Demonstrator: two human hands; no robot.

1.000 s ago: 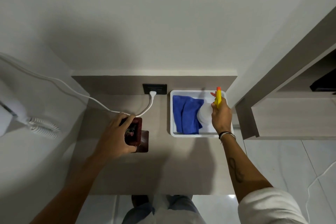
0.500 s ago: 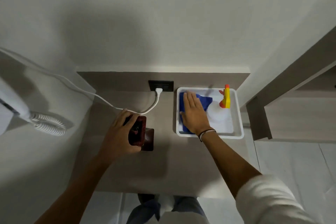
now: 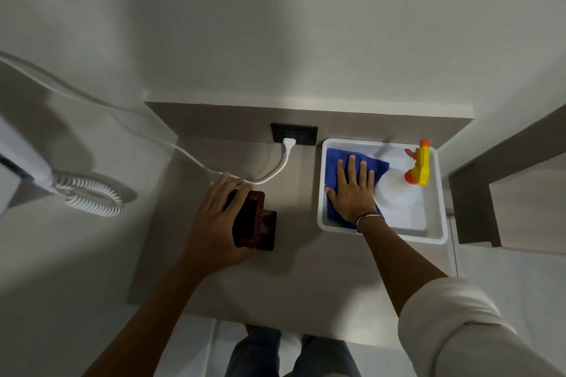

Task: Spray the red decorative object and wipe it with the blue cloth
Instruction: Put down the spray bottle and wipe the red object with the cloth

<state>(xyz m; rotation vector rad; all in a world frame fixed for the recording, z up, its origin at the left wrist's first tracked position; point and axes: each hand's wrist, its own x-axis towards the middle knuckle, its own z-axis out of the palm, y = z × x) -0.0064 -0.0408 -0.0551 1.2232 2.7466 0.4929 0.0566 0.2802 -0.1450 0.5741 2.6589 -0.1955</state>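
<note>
- Since the earlier frame, right hand (image 3: 352,193) rests flat, fingers spread, on blue cloth (image 3: 333,159) inside white tray (image 3: 435,193).
- Left hand (image 3: 214,220) grips red decorative object (image 3: 249,219) on counter (image 3: 306,269), left of cloth.

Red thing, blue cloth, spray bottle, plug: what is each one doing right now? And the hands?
Red decorative object: on the counter, gripped by the left hand.
Blue cloth: in the white tray, flat under the right hand.
Spray bottle: standing in the tray, not held.
White plug: in the socket.
</note>
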